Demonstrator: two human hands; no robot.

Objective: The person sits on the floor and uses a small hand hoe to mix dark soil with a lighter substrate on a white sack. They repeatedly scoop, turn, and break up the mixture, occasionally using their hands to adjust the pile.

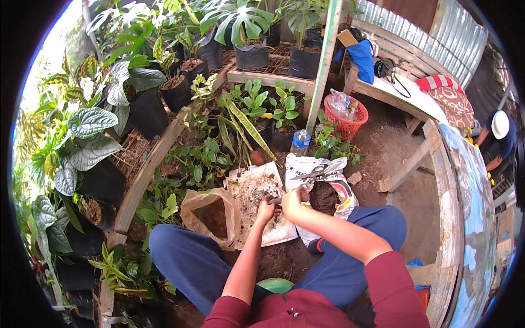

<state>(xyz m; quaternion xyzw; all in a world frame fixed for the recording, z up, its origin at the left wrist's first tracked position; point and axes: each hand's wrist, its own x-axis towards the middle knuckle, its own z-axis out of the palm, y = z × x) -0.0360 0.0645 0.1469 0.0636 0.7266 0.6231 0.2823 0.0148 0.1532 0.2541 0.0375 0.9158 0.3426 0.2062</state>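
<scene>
My left hand (266, 210) and my right hand (293, 201) are close together over a white sack spread flat (262, 229), strewn with pale, crumbly material. Between them runs a short, dark, slender object (277, 201), with my right hand closed around it. My left fingers curl at its other end; whether they grip it is unclear. Left of the hands stands an open translucent plastic bag (190, 205) with brown material inside. On the right, an open printed sack (348, 201) holds dark soil (324, 198). A pair of scissors (316, 172) lies on that sack's upper part.
A water bottle (301, 142) stands beyond the sack, near a red plastic basket (348, 117). Leafy plants (201, 160) and a wooden bed edge (149, 164) line the left. A wooden bench (410, 110) is at the back right; a person in a white hard hat (500, 124) bends beyond.
</scene>
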